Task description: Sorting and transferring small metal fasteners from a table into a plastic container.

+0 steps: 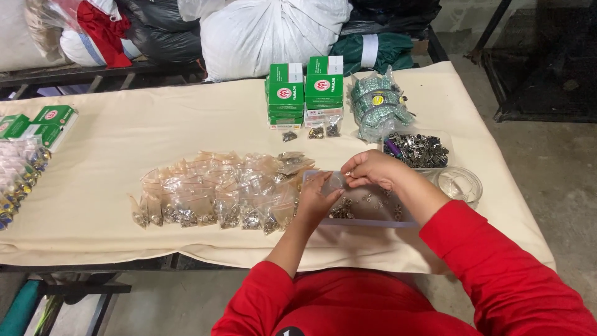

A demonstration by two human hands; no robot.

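Note:
My left hand (pixel 317 199) and my right hand (pixel 372 169) meet above a shallow clear tray (pixel 373 223) of small metal parts. Between the fingers of both hands is a small clear plastic bag (pixel 336 181). The left hand grips its left side, the right hand pinches its top edge. Left of the tray lies a spread of several small clear bags (pixel 211 193) filled with metal pieces. Both sleeves are red.
Two stacks of green and white boxes (pixel 305 93) stand at the back, with a bundle of green packets (pixel 376 106) beside them. A clear container of dark metal parts (pixel 420 149) and a round clear lid (pixel 459 183) lie right. More boxes (pixel 37 121) sit far left.

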